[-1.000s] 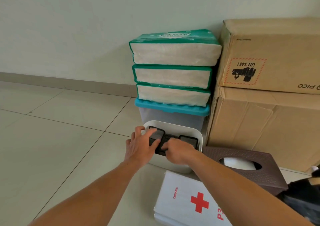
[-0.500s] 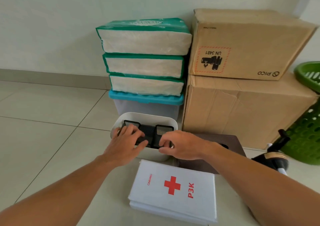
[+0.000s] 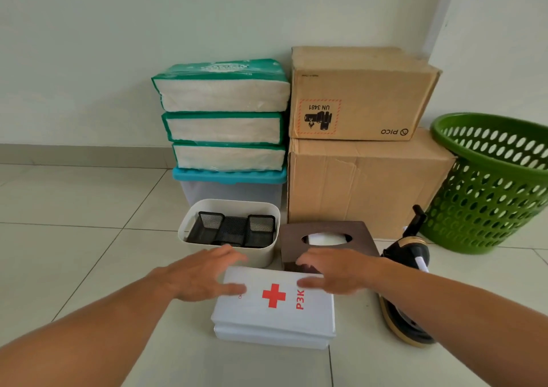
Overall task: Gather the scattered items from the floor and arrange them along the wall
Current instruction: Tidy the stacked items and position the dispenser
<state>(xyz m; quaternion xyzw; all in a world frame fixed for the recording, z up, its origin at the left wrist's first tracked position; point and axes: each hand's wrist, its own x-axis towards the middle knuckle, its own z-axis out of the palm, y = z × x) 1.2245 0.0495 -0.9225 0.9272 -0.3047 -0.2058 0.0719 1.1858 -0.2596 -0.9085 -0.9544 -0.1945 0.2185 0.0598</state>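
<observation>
Both flat: left hand [image 3: 199, 274], right hand [image 3: 335, 272] over first-aid box [image 3: 274, 312] (floor).

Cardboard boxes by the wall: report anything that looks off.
The upper cardboard box sits upside down: its UN 3481 label and PICO logo read inverted. The lower cardboard box has a creased, dented front face. Otherwise the stack stands squarely against the wall.

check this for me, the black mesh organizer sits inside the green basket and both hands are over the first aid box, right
Not quite. The head view shows the black mesh organizer inside the white bin, not the green basket, which stands apart at the right. The rest holds: the left hand and right hand are both over the first aid box.
</observation>
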